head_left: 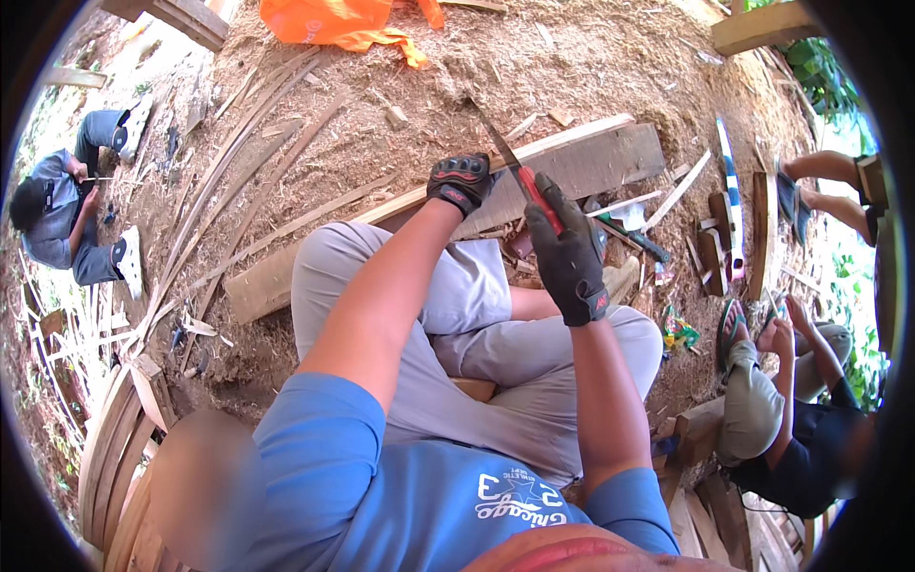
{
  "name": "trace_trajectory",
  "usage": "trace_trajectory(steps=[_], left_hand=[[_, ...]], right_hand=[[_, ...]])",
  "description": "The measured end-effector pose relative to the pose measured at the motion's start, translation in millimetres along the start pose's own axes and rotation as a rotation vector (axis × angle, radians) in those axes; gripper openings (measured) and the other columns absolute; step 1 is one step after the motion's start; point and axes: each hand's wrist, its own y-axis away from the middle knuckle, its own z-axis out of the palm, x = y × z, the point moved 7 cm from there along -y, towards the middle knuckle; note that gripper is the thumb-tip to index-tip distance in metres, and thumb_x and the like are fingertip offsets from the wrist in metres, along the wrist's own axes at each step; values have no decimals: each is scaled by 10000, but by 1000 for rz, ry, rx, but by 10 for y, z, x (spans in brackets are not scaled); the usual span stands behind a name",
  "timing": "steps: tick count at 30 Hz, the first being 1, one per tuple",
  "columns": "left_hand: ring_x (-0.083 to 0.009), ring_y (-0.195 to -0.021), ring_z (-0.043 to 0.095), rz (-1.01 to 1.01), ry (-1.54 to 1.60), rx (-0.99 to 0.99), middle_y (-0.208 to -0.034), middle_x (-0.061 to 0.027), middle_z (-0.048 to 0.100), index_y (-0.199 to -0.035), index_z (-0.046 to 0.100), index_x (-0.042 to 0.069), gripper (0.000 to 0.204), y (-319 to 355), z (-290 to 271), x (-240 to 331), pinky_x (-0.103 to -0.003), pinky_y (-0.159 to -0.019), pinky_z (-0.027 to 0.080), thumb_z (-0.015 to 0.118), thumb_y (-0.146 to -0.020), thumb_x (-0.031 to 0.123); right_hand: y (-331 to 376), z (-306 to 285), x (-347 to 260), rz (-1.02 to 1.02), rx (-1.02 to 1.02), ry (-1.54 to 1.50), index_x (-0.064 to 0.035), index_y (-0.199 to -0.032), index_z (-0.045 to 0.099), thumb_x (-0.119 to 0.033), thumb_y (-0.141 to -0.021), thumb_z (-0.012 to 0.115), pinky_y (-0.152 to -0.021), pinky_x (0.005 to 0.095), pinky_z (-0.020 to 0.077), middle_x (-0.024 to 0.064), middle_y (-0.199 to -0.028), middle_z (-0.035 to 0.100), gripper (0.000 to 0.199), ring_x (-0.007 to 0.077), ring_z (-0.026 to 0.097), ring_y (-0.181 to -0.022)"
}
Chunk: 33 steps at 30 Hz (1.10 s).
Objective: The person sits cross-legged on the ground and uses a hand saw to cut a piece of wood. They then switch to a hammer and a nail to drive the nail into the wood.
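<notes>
My left hand, in a black glove with red marks, is closed over a pale wooden strip. The strip runs slantwise beside a thick, weathered plank in front of my crossed legs. In my right hand, also gloved in black, is a tool with a red handle. Its long, narrow, dark blade points away to the far left and passes over the strip, just right of my left hand. Whether it is a knife or a saw I cannot tell, nor whether the blade touches the wood.
Wood shavings and long strips cover the ground. An orange plastic sheet lies at the far side. To the right are a blue-and-white spirit level and wooden blocks. People sit at left and right; another person's legs show at far right.
</notes>
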Motion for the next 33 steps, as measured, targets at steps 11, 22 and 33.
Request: trace_trajectory(steps=[11,22,33], left_hand=[[-332,-1123,719,-7,26,-24,-1188,-146,750,-1193,731,114,439,68,-26,-41,-475,-971,556,554,-1018,475],[-333,-1126,721,-19,22,-63,-1224,-144,743,-1226,729,151,417,1,22,-9,-483,-974,557,540,-1025,463],[-335,-1059,740,-6,20,44,-1137,-159,762,-1134,767,137,424,43,-3,-51,-481,-923,574,526,-1029,470]], right_hand=[[1157,-725,-59,99,18,2,-14,-1427,631,-165,-1016,663,-1033,386,529,235,-1344,698,439,296,688,-1245],[770,-730,-215,67,4,34,-8,-1400,648,-233,-1054,607,-950,391,536,225,-1270,723,415,284,717,-1125],[768,-397,-56,-167,37,151,3,-1439,603,-165,-1050,595,-1052,423,517,242,-1363,682,423,355,687,-1231]])
